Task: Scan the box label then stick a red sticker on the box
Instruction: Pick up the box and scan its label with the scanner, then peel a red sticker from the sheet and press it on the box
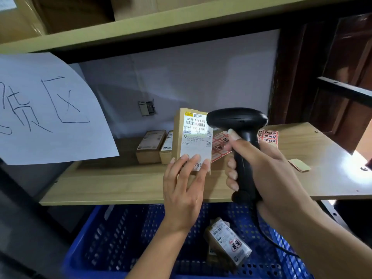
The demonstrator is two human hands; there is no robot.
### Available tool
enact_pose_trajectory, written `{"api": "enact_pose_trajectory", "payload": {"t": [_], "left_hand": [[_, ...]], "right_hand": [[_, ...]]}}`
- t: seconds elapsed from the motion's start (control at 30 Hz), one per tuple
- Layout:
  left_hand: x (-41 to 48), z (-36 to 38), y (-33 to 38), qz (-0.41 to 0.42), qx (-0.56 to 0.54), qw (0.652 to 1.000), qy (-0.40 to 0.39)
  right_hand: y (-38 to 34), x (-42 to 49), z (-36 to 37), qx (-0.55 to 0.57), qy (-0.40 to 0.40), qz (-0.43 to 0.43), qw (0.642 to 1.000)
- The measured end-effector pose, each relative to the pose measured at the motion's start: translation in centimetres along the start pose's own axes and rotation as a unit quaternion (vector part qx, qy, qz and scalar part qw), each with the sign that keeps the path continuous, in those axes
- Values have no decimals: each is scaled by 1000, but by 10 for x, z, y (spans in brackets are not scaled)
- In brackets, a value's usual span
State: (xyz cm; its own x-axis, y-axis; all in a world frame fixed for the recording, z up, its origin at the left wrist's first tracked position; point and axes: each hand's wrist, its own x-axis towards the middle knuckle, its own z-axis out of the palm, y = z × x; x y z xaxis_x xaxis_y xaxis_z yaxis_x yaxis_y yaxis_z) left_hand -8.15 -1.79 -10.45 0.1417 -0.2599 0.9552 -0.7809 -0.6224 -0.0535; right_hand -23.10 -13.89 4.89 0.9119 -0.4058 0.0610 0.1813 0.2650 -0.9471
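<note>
A small cardboard box point(178, 133) stands upright above the wooden shelf point(120, 182), its white barcode label point(196, 137) facing me. My left hand point(183, 190) holds the box from below, fingers spread over the label's lower edge. A black handheld scanner point(239, 125) is gripped in my right hand point(267, 170), its head right beside the label's upper right, index finger on the trigger. A bright patch of light lies across the label. Sheets of red stickers point(267, 135) lie on the shelf behind the scanner.
Two more small boxes point(151, 147) sit on the shelf to the left. A blue perforated crate point(124, 234) below holds a box bearing a red sticker point(229, 244). A white handwritten paper sign point(46, 109) hangs at left. A brown backing scrap point(300, 165) lies at right.
</note>
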Motion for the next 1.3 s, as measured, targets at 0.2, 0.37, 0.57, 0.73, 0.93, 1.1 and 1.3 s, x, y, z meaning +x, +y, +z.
{"api": "enact_pose_trajectory", "payload": {"t": [0.2, 0.37, 0.57, 0.73, 0.93, 1.1, 1.3], "left_hand": [[1, -1, 1, -8, -2, 1000, 8], [2, 1, 2, -12, 6, 1000, 9], [-1, 2, -1, -20, 3, 1000, -11], [-6, -2, -3, -17, -13, 999, -25], [-10, -6, 5, -46, -37, 998, -39], [-11, -14, 12, -58, -49, 995, -63], [-17, -23, 17, -57, -56, 994, -74]], "right_hand": [[6, 4, 3, -33, 5, -9, 999], [7, 3, 1, -30, 3, -8, 1000], [-2, 0, -2, -70, -2, -15, 997], [-15, 18, -25, -332, 33, -69, 940], [-24, 81, -87, -657, 98, -107, 740], [-15, 140, -162, -753, 141, -5, 643], [20, 162, -216, -754, 142, 72, 637]]}}
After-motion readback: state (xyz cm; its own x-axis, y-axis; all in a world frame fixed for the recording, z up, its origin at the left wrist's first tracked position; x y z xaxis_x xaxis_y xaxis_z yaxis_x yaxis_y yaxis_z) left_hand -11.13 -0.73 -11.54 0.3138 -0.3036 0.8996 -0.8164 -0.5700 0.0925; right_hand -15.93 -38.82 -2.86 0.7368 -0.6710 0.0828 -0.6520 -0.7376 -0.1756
